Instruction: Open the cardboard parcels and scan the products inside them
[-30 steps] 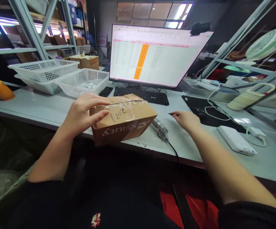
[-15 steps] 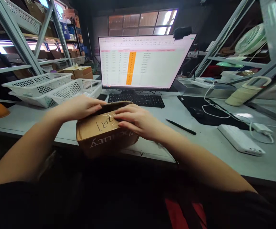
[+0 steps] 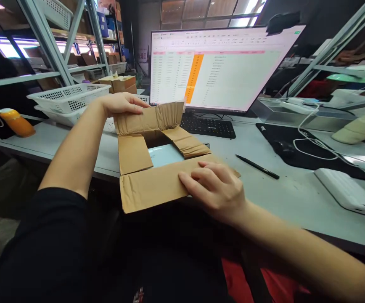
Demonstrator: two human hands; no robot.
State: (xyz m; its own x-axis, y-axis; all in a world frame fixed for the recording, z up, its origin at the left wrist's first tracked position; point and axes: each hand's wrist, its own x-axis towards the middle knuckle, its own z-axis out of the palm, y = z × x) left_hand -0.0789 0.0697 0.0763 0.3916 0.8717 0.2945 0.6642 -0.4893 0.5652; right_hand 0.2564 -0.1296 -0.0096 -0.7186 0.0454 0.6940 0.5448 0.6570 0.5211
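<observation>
A brown cardboard box (image 3: 151, 185) sits at the table's near edge with all its flaps spread wide. Inside it a pale, flat item (image 3: 165, 155) shows. My left hand (image 3: 121, 103) pinches the far flap at its top edge and holds it upright. My right hand (image 3: 215, 189) lies on the near flap, fingers curled and pressed down on it. A black pen (image 3: 257, 166) rests on the table just right of the box.
A monitor (image 3: 220, 67) with a spreadsheet and a black keyboard (image 3: 209, 125) stand behind the box. White mesh baskets (image 3: 69, 99) are at the left, an orange object (image 3: 15, 123) farther left. A mouse mat, white cables and a white power bank (image 3: 348, 191) lie at the right.
The taped box was closed a second ago. My right hand left the pen and came onto the box. Both hands have pulled the flaps apart, so the box stands open.
</observation>
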